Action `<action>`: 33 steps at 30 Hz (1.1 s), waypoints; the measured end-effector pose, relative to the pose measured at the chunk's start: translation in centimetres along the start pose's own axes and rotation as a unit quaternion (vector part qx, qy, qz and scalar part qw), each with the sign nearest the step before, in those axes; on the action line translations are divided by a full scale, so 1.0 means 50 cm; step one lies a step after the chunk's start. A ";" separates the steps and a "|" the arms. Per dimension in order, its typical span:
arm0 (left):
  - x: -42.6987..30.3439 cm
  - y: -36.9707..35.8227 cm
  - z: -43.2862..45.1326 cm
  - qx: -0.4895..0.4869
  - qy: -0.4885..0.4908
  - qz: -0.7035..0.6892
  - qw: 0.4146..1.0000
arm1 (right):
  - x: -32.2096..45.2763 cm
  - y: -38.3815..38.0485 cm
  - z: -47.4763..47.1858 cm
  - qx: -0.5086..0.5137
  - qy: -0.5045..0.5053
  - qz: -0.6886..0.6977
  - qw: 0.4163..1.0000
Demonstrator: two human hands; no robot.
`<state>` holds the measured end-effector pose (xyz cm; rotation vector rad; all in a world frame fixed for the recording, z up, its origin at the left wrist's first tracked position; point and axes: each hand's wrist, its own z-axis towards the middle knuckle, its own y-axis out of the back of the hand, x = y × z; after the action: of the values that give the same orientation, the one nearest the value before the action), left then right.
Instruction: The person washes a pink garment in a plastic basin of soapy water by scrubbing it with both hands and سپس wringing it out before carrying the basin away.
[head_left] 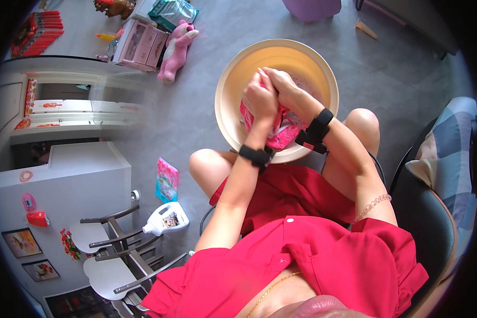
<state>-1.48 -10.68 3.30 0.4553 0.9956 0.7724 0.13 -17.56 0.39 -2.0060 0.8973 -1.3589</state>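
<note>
A round cream-coloured plastic basin (220, 113) stands on the floor between my knees. In it lies wet pink-red patterned cloth (284, 137), with foamy water (307, 84) along the right side. My left hand (259, 97) is curled into a fist around a bunched part of this cloth, above the basin. Pressed against it, my right hand (281, 82) also grips the cloth; a bit of red shows between the two. The fingers partly hide what they hold. Each wrist wears a black strap, and a small black device hangs at the right one.
On the left floor stand a white detergent bottle (167, 219) and a pink-blue packet (167, 181). Dark-framed chairs (123, 242) are beyond them. A pink plush bear (177, 51) lies by a small pink cabinet (141, 45). A cushioned seat (421, 206) is at right, a purple bin (313, 8) ahead.
</note>
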 end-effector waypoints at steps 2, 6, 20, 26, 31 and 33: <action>0.038 -0.035 0.039 0.034 0.067 -0.001 0.997 | -0.033 0.057 0.046 0.005 0.069 -0.112 0.991; 0.048 -0.013 0.021 0.019 0.084 0.011 0.996 | 0.002 -0.014 0.001 -0.113 -0.038 -0.087 0.989; 0.064 -0.012 0.022 0.042 0.067 -0.020 0.997 | -0.002 -0.008 -0.006 -0.095 -0.050 -0.090 0.990; -0.048 0.000 -0.048 -0.001 -0.080 -0.003 0.997 | 0.020 0.026 0.001 -0.065 -0.078 -0.141 0.985; 0.080 -0.011 0.062 0.052 0.083 0.054 0.994 | 0.003 -0.023 -0.022 -0.070 -0.101 -0.108 0.987; 0.105 -0.003 0.082 0.091 0.122 0.039 0.988 | 0.010 -0.023 -0.020 -0.058 -0.091 -0.095 0.990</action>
<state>3.83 -6.81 2.22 0.5692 1.2890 0.8252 -0.41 -17.31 1.86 -2.3120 0.7330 -1.2203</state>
